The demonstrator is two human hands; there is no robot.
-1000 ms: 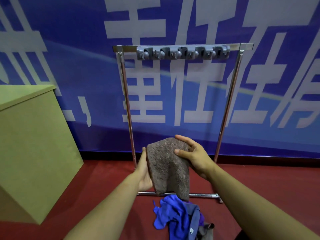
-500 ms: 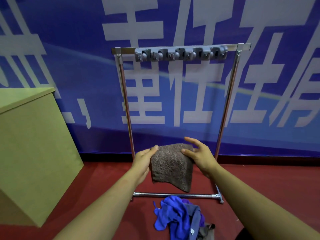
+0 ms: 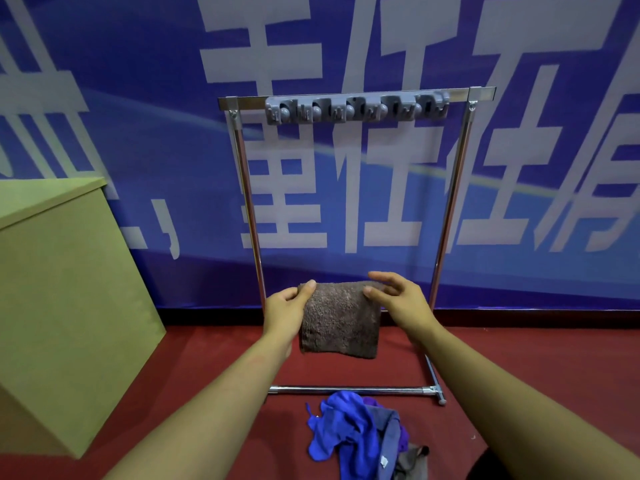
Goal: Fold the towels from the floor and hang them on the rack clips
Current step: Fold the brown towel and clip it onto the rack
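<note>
A folded brown towel (image 3: 341, 320) hangs in the air in front of the metal rack (image 3: 450, 202). My left hand (image 3: 289, 306) pinches its upper left corner between thumb and fingers. My right hand (image 3: 398, 299) is at its upper right corner, thumb on the cloth, fingers spread and loosely straight. High on the rack's top bar sits a grey strip of clips (image 3: 356, 108), with nothing hanging from it. A heap of towels lies on the red floor below my arms: a blue one (image 3: 346, 434) on top, grey and purple ones beside it.
A tall tan box (image 3: 59, 306) stands at the left on the red floor (image 3: 519, 358). A blue banner with white characters (image 3: 138, 98) covers the wall behind the rack. The rack's base bar (image 3: 346, 389) lies on the floor just beyond the heap.
The brown towel turned from a tilted, narrow hang to a level, squarer fold held by its top corners. My left hand moved to the top left corner; my right hand's fingers opened.
</note>
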